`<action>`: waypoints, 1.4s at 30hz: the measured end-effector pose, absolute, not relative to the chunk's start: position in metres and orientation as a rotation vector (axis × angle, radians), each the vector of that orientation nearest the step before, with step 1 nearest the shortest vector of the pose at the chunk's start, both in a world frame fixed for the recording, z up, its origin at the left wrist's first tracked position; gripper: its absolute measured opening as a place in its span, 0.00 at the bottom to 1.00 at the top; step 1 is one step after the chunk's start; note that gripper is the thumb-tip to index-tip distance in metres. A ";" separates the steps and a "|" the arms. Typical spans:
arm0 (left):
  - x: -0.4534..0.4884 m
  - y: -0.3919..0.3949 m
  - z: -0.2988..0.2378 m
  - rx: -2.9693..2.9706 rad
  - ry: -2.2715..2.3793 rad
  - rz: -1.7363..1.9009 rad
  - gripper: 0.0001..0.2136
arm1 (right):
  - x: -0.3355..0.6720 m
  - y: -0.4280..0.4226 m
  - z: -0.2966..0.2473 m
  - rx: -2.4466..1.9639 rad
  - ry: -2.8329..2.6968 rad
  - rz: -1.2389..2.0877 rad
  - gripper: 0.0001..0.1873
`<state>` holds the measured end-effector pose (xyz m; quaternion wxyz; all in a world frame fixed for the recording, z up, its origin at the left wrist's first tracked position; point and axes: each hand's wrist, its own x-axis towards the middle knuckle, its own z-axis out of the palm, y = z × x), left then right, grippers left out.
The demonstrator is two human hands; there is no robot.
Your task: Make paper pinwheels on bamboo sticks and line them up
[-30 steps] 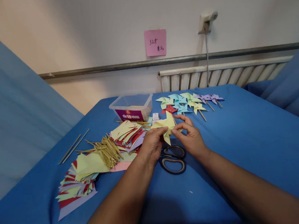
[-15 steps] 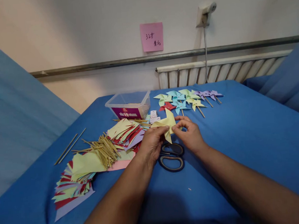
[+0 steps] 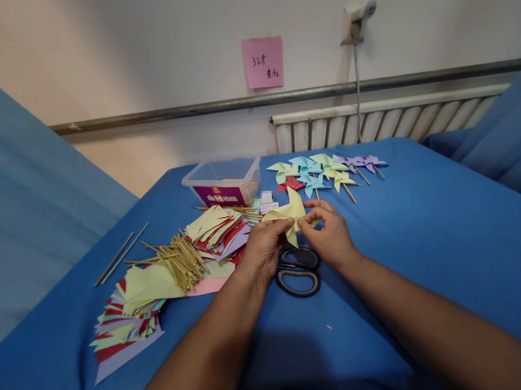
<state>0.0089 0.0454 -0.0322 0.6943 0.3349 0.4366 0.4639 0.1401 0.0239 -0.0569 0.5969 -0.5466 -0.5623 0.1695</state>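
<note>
A pale yellow paper pinwheel (image 3: pixel 295 204) is held up between both hands above the table. My left hand (image 3: pixel 267 245) pinches it near its centre, the thumb lying on the front. Closed at the pinwheel's right side, my right hand (image 3: pixel 329 231) has thumb and forefinger together near the middle; whether a small pin is between them cannot be seen. Just below the hands, black-handled scissors (image 3: pixel 298 281) lie on the blue cloth, their blades hidden by my left hand.
Several finished pinwheels (image 3: pixel 314 183) on sticks lie at the back right. Left of my hands are a pile of short sticks (image 3: pixel 184 262) and stacks of cut coloured paper (image 3: pixel 218 229). A clear plastic box (image 3: pixel 222 173) and small white boxes (image 3: pixel 267 201) stand behind. Two long sticks (image 3: pixel 121 254) lie far left.
The view has shifted very slightly. Both hands keep the same hold on the yellow pinwheel, with hardly any visible movement.
</note>
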 end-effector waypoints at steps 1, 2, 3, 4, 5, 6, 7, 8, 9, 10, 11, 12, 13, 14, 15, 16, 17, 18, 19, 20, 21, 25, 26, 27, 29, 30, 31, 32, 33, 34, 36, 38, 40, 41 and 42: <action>0.009 0.045 -0.032 0.747 0.980 1.037 0.12 | 0.140 0.024 -0.057 -1.267 -1.304 0.399 0.08; 0.009 0.045 -0.031 0.748 0.987 1.041 0.12 | 0.141 0.023 -0.057 -1.261 -1.301 0.403 0.08; 0.009 0.045 -0.030 0.748 0.992 1.043 0.12 | 0.141 0.023 -0.056 -1.253 -1.299 0.406 0.08; 0.009 0.045 -0.030 0.747 0.994 1.046 0.11 | 0.142 0.022 -0.056 -1.244 -1.299 0.407 0.08; 0.009 0.044 -0.030 0.747 0.993 1.047 0.11 | 0.142 0.022 -0.055 -1.233 -1.302 0.408 0.08; 0.009 0.044 -0.030 0.748 0.987 1.049 0.11 | 0.142 0.021 -0.055 -1.223 -1.307 0.409 0.08; 0.010 0.044 -0.030 0.751 0.980 1.053 0.11 | 0.142 0.021 -0.054 -1.217 -1.313 0.409 0.08; 0.010 0.044 -0.031 0.755 0.977 1.058 0.11 | 0.142 0.021 -0.054 -1.215 -1.321 0.412 0.08; 0.010 0.044 -0.031 0.760 0.978 1.060 0.11 | 0.142 0.021 -0.055 -1.219 -1.327 0.416 0.08; 0.010 0.044 -0.032 0.767 0.982 1.060 0.11 | 0.142 0.022 -0.055 -1.228 -1.329 0.421 0.08; 0.011 0.045 -0.033 0.772 0.988 1.060 0.11 | 0.142 0.022 -0.056 -1.241 -1.327 0.427 0.09; 0.011 0.045 -0.033 0.774 0.993 1.059 0.12 | 0.141 0.023 -0.057 -1.256 -1.321 0.435 0.09; 0.011 0.045 -0.034 0.774 0.997 1.055 0.12 | 0.142 0.024 -0.058 -1.270 -1.312 0.444 0.09; 0.011 0.045 -0.035 0.774 0.997 1.053 0.12 | 0.142 0.025 -0.059 -1.281 -1.301 0.451 0.09; 0.011 0.045 -0.036 0.774 0.995 1.051 0.12 | 0.142 0.026 -0.060 -1.290 -1.292 0.456 0.09; 0.011 0.045 -0.036 0.773 0.989 1.051 0.11 | 0.142 0.026 -0.060 -1.297 -1.286 0.459 0.09; 0.011 0.046 -0.036 0.772 0.984 1.052 0.11 | 0.142 0.026 -0.061 -1.301 -1.285 0.459 0.09; 0.011 0.046 -0.036 0.771 0.979 1.052 0.11 | 0.142 0.026 -0.061 -1.303 -1.288 0.457 0.09; 0.011 0.045 -0.036 0.769 0.977 1.050 0.11 | 0.142 0.026 -0.060 -1.304 -1.293 0.451 0.09; 0.011 0.045 -0.036 0.767 0.975 1.046 0.11 | 0.142 0.025 -0.060 -1.304 -1.302 0.444 0.09; 0.011 0.045 -0.036 0.766 0.974 1.043 0.11 | 0.142 0.025 -0.060 -1.303 -1.311 0.438 0.08; 0.012 0.044 -0.034 0.762 0.979 1.043 0.12 | 0.141 0.024 -0.059 -1.303 -1.314 0.429 0.08; 0.012 0.044 -0.034 0.760 0.978 1.043 0.13 | 0.142 0.024 -0.059 -1.303 -1.308 0.435 0.08; 0.012 0.044 -0.034 0.757 0.977 1.041 0.13 | 0.142 0.024 -0.059 -1.302 -1.302 0.442 0.08; 0.012 0.043 -0.033 0.753 0.974 1.039 0.14 | 0.142 0.025 -0.059 -1.298 -1.293 0.451 0.09; 0.012 0.043 -0.033 0.752 0.974 1.038 0.14 | 0.142 0.025 -0.060 -1.295 -1.291 0.452 0.09; 0.012 0.043 -0.033 0.753 0.973 1.037 0.14 | 0.142 0.026 -0.060 -1.292 -1.290 0.452 0.09; 0.012 0.043 -0.033 0.755 0.973 1.035 0.13 | 0.142 0.026 -0.060 -1.289 -1.290 0.450 0.08; 0.012 0.043 -0.034 0.759 0.975 1.035 0.12 | 0.142 0.026 -0.060 -1.287 -1.290 0.450 0.08; 0.012 0.044 -0.034 0.763 0.979 1.032 0.12 | 0.142 0.026 -0.061 -1.287 -1.289 0.451 0.08; 0.012 0.044 -0.035 0.769 0.988 1.026 0.11 | 0.142 0.025 -0.060 -1.289 -1.284 0.453 0.08; 0.012 0.044 -0.035 0.773 0.987 1.022 0.12 | 0.142 0.025 -0.060 -1.292 -1.282 0.450 0.09; 0.012 0.045 -0.035 0.777 0.977 1.020 0.13 | 0.141 0.025 -0.060 -1.299 -1.285 0.448 0.09; 0.011 0.045 -0.035 0.780 0.977 1.019 0.13 | 0.141 0.025 -0.060 -1.303 -1.287 0.447 0.09; 0.011 0.045 -0.036 0.783 0.982 1.018 0.12 | 0.141 0.025 -0.060 -1.307 -1.288 0.447 0.09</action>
